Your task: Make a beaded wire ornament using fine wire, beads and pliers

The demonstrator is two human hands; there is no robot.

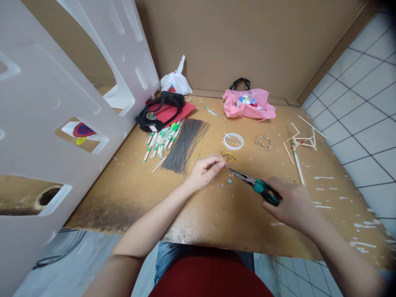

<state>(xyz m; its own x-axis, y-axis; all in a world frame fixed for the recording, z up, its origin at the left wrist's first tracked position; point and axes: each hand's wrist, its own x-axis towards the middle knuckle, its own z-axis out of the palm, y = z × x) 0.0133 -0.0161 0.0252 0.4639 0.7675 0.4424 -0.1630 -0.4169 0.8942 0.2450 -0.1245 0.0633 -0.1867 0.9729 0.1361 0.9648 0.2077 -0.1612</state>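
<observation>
My right hand [289,202] is wrapped round the green and black handles of needle-nose pliers [255,185]. Their narrow tip points left, right by the fingertips of my left hand [206,171]. Thumb and fingers of that hand are pinched together; whatever they hold is too small to make out. Just beyond the fingertips lie red, yellow and green rubber bands [229,157]. Small beads, among them a blue bead [229,181], are scattered below the plier tip. A white ring [233,141] with thin metal pieces in it and a beaded wire loop [264,142] lie farther back.
Left of my hands are a bundle of grey wires [185,144], paper-wrapped chopsticks [163,140] and a black head strap [161,111]. A white bag [176,82] and pink bag [249,105] stand at the back. A stick frame [305,142] is right; a white plastic panel [62,165] borders the left.
</observation>
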